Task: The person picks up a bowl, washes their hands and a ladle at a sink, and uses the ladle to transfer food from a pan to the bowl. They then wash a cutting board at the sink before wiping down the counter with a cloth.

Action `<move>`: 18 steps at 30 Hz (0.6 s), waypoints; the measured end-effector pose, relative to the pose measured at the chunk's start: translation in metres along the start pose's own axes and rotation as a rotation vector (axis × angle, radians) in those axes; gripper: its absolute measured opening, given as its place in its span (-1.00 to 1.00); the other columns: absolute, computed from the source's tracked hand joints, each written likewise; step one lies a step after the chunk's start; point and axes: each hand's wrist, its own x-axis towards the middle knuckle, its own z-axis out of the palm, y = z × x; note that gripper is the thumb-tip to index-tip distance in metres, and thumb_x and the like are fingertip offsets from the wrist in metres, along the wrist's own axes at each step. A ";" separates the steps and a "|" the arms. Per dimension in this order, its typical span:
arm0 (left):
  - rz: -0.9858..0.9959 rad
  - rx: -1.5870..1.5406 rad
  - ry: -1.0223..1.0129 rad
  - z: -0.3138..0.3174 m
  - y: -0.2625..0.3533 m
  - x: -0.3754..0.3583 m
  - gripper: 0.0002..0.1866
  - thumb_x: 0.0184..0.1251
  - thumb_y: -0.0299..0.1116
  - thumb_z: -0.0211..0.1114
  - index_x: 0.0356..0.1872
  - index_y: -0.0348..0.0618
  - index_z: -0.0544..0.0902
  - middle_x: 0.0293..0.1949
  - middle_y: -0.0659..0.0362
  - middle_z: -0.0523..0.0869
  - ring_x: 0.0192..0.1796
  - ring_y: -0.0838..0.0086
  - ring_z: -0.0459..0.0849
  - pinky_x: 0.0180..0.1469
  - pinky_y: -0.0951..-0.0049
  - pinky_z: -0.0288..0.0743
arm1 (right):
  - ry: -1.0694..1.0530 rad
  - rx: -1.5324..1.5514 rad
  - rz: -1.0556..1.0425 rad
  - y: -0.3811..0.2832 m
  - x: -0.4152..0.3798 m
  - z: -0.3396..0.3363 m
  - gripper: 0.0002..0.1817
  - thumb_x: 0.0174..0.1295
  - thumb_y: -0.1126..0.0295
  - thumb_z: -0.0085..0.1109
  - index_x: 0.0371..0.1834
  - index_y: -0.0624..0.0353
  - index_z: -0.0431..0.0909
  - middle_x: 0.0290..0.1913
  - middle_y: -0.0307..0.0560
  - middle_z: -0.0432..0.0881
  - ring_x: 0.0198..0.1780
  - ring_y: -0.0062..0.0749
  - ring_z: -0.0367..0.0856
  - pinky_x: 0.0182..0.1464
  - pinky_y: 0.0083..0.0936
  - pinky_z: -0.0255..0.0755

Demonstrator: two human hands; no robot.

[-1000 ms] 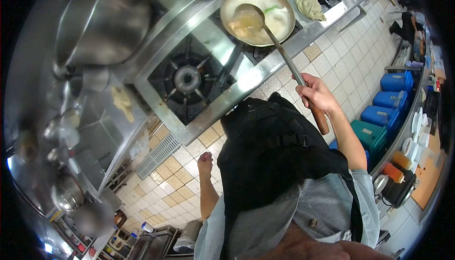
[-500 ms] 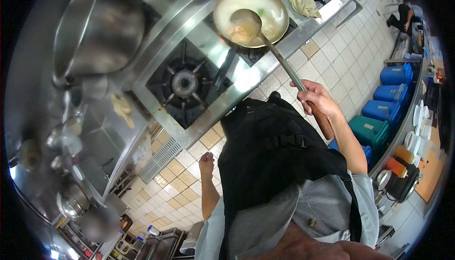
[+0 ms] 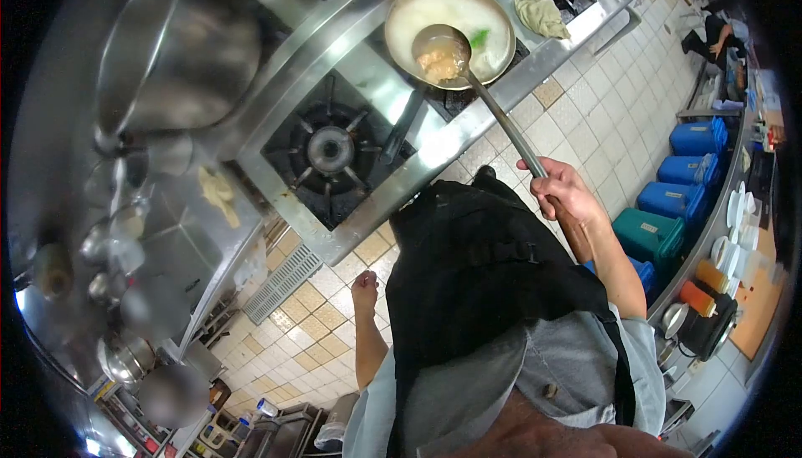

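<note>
My right hand (image 3: 561, 189) grips the wooden handle of a long steel ladle (image 3: 441, 54). The ladle's bowl holds brownish liquid and hangs over a wok (image 3: 493, 9) of pale broth with a green bit in it, which sits on the right burner of the steel stove. My left hand (image 3: 363, 283) hangs by my side over the tiled floor, fingers curled into a fist with nothing in it. A black apron covers my front.
An unlit burner (image 3: 331, 149) lies left of the wok, a large steel pot (image 3: 180, 45) further left. A cloth (image 3: 541, 14) lies on the stove's right end. Blue and green containers (image 3: 677, 191) stand under the counter on the right. Another person (image 3: 714, 36) works far off.
The ladle's bowl has moved slightly back and forth over the wok and now sits lower with liquid in it. My right hand shifted a little down. My left hand stayed put.
</note>
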 end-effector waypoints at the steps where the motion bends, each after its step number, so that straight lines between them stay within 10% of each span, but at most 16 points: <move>1: -0.043 0.046 -0.011 -0.002 0.005 -0.001 -0.66 0.40 -0.21 0.35 0.03 -0.24 0.66 -0.43 0.23 0.66 -0.47 0.61 0.55 -0.48 0.58 0.38 | 0.018 -0.071 0.023 -0.003 -0.003 0.002 -0.53 0.23 0.49 0.09 0.23 0.41 0.43 -0.51 -0.26 0.46 -0.72 -0.64 0.40 -0.65 -0.67 0.35; 18: -0.016 -0.013 0.179 0.068 -0.033 -0.100 -0.57 0.37 -0.17 0.38 0.08 -0.30 0.66 -0.39 0.20 0.68 -0.44 0.60 0.52 -0.43 0.55 0.36 | -0.155 -0.335 0.012 -0.009 -0.017 -0.081 -0.53 0.28 0.55 0.11 0.29 0.26 0.44 -0.47 -0.31 0.49 -0.64 -0.62 0.45 -0.58 -0.63 0.36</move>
